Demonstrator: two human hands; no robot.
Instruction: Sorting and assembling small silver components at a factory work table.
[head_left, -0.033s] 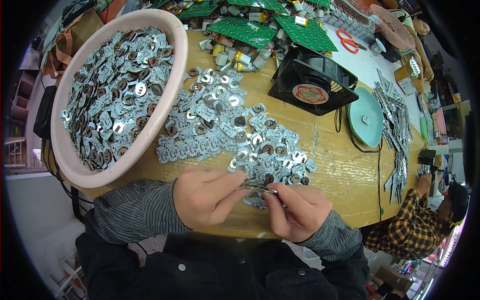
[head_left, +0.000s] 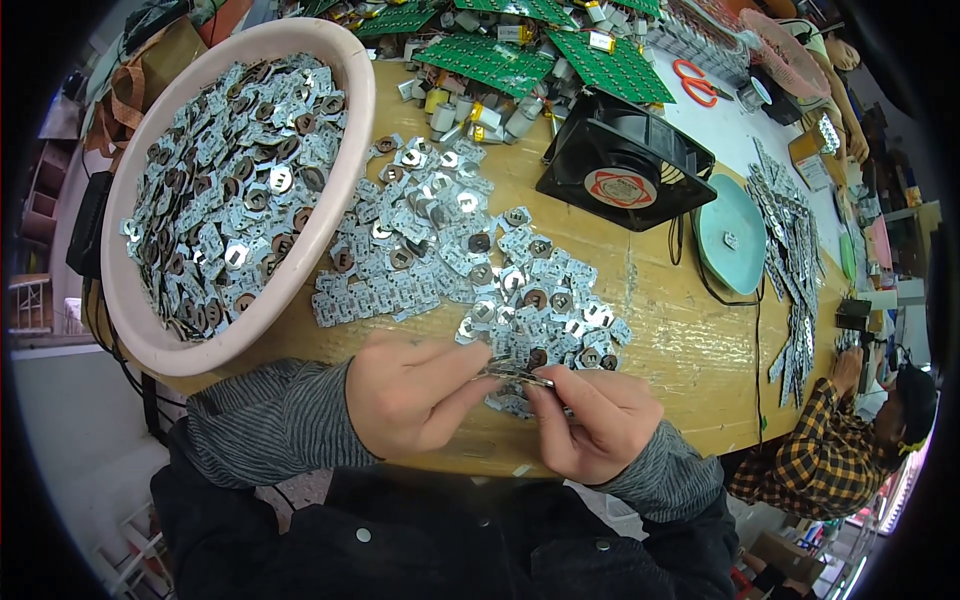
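Observation:
Between my two hands, near the table's front edge, is a thin strip of small circuit boards [head_left: 516, 374], seen nearly edge-on. My left hand [head_left: 408, 392] is closed, thumb and fingers pinching the strip's left end. The right end is pinched by my right hand [head_left: 598, 418], its thumb and forefinger pressed together. Just beyond my fingers spreads a loose pile of small white circuit boards [head_left: 540, 290], many with round silver or brown metal discs. A joined panel of the boards [head_left: 375, 294] lies flat to the left of that pile.
A large pink basin [head_left: 362, 110] full of similar boards stands at left. Beyond the pile sit a black fan [head_left: 620, 165], green circuit panels [head_left: 485, 62] and a turquoise tray [head_left: 728, 262] with one small board. Metallic strips [head_left: 790, 240] lie at right, near a co-worker in checked sleeves [head_left: 815, 455].

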